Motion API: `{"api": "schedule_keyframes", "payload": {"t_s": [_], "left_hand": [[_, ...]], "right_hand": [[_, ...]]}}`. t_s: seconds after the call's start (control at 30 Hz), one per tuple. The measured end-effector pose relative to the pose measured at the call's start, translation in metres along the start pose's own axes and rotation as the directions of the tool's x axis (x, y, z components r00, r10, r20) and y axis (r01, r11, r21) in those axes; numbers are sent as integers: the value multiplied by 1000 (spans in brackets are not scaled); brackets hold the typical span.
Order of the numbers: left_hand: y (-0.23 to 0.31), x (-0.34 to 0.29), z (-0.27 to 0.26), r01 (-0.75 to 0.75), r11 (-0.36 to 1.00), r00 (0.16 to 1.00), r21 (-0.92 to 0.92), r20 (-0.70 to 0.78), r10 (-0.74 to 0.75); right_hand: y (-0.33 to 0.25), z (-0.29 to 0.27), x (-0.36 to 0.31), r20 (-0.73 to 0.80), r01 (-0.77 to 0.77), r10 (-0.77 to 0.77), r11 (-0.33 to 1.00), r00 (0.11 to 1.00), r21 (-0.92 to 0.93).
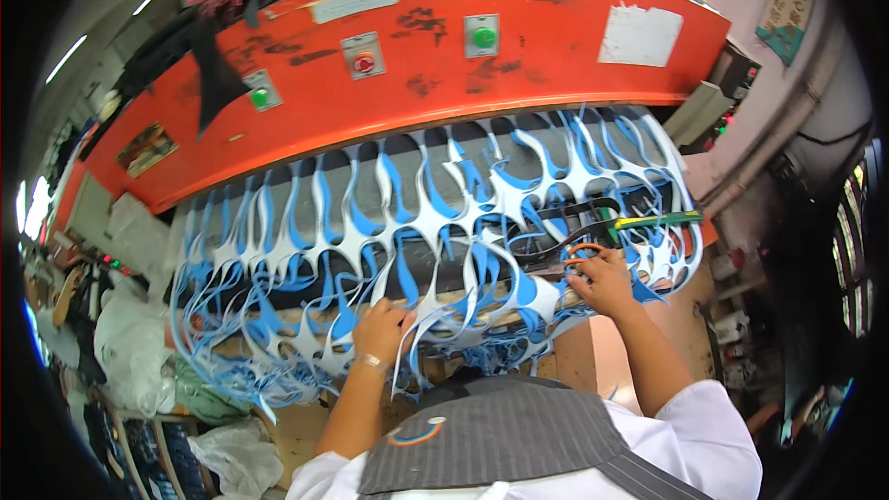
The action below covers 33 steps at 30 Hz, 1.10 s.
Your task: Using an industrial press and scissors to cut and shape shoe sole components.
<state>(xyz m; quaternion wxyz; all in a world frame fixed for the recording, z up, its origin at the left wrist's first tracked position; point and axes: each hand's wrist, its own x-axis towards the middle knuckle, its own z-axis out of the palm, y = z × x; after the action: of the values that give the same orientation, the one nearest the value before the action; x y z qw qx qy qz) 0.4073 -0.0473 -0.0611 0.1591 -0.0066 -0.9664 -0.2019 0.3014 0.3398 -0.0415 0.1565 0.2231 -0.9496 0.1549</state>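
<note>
A white and blue cut-out sheet (407, 221), full of long holes, lies across the dark machine bed (333, 187). Its near edge hangs down in tangled strips. At that near edge my left hand (381, 331) is closed on a piece of the sheet. My right hand (604, 282), further right, has its fingers curled at an orange loop that looks like a scissor handle (582, 254); the blades cannot be made out. Just beyond it lie a black curved band-like frame (557, 214) and a green and yellow bar-shaped tool (659, 219).
A red machine front (417, 46) with green and red push buttons rises behind the bed. Dark material is heaped on top of it. Clear plastic bags (134, 343) stand at the left. A grey control box (699, 114) is at the right end.
</note>
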Motion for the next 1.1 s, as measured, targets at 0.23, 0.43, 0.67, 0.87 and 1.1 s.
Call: {"api": "schedule_keyframes", "payload": {"t_s": [0.23, 0.43, 0.67, 0.87, 1.1], "left_hand": [[-43, 47, -53, 132, 900, 811, -415, 568, 143], [-113, 222, -91, 498, 495, 859, -712, 326, -394], [-177, 375, 14, 809, 438, 573, -391, 363, -734], [-184, 395, 28, 729, 451, 632, -515, 253, -732], [-182, 372, 45, 689, 712, 694, -135, -160, -702]], "right_hand": [[4, -42, 66, 615, -3, -71, 993, 785, 119], [46, -39, 237, 198, -332, 284, 898, 938, 287], [152, 86, 383, 116, -652, 650, 758, 751, -23], [187, 127, 415, 252, -731, 689, 607, 680, 312], [155, 139, 407, 52, -720, 719, 691, 694, 60]]}}
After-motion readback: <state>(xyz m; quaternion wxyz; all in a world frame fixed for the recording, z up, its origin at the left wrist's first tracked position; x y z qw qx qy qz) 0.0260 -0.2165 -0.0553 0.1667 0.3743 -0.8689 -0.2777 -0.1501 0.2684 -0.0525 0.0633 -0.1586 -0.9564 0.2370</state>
